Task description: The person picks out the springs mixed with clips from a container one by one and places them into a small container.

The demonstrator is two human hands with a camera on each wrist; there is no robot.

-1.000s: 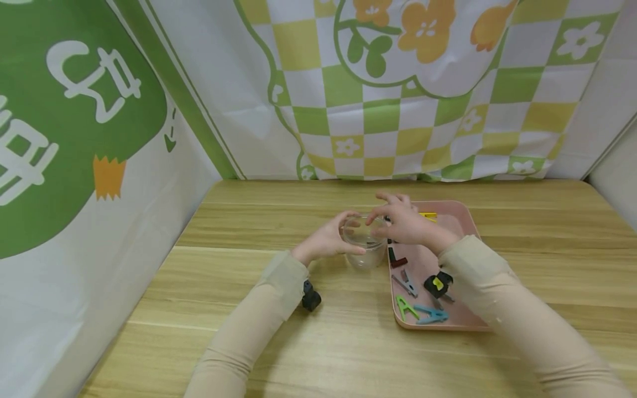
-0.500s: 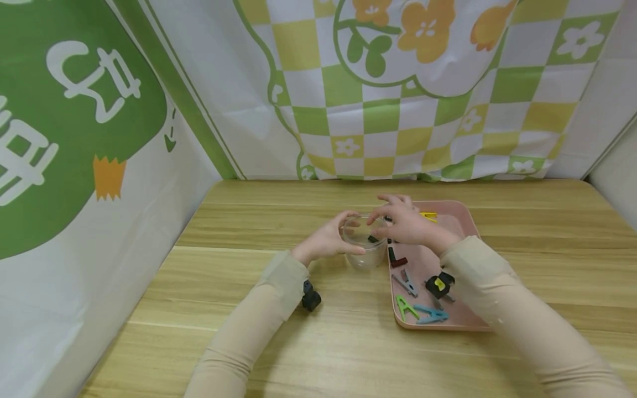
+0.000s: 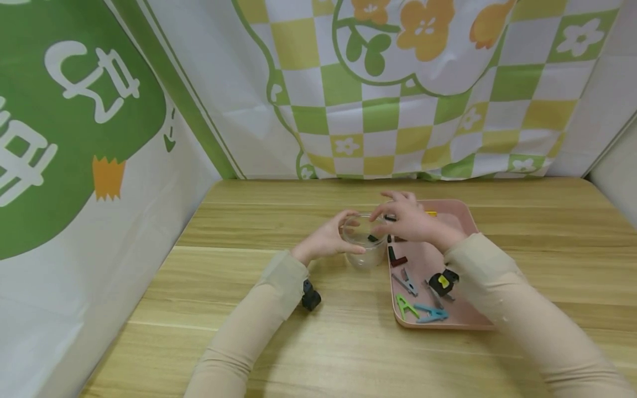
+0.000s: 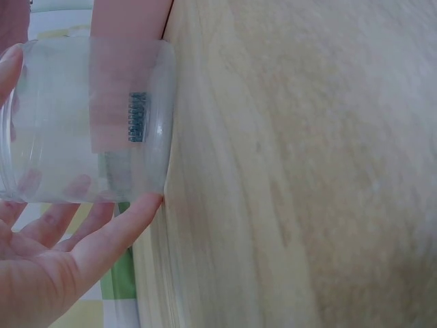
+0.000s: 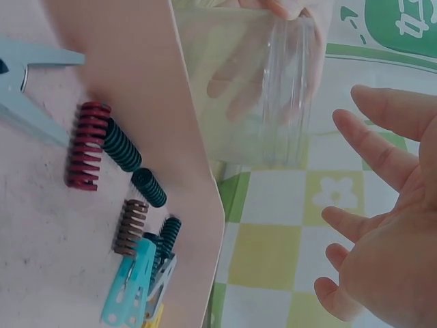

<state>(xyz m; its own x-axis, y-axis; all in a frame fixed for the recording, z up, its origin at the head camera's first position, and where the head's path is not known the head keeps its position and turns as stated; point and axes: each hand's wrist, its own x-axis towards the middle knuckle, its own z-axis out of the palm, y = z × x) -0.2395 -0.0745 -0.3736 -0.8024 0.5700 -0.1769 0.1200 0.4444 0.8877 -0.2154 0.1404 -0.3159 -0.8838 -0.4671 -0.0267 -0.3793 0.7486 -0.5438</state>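
My left hand (image 3: 325,240) holds a clear plastic jar (image 3: 365,257) upright on the table, fingers and thumb around its side. Inside the jar, near its bottom, lies a small dark green coil spring (image 4: 137,117). Above the right side of the jar's mouth and the tray's edge hovers my right hand (image 3: 410,222). In the right wrist view its fingers are spread, with nothing between them. Beside the jar is a pink tray (image 3: 422,260). It holds a red spring (image 5: 89,147), a brown spring (image 5: 130,227) and several dark green springs (image 5: 123,145).
Clothespins also lie in the tray: a green one (image 3: 407,308), a blue one (image 3: 432,314), a grey one (image 3: 408,282) and a yellow one (image 3: 432,213). Black wrist cameras sit under both sleeves. A checkered cloth (image 3: 378,116) hangs behind the wooden table (image 3: 278,204).
A dark spring now shows clearly inside the jar, where it was barely visible a second ago. My right hand has shifted slightly to the right. The left hand and jar have stayed put.
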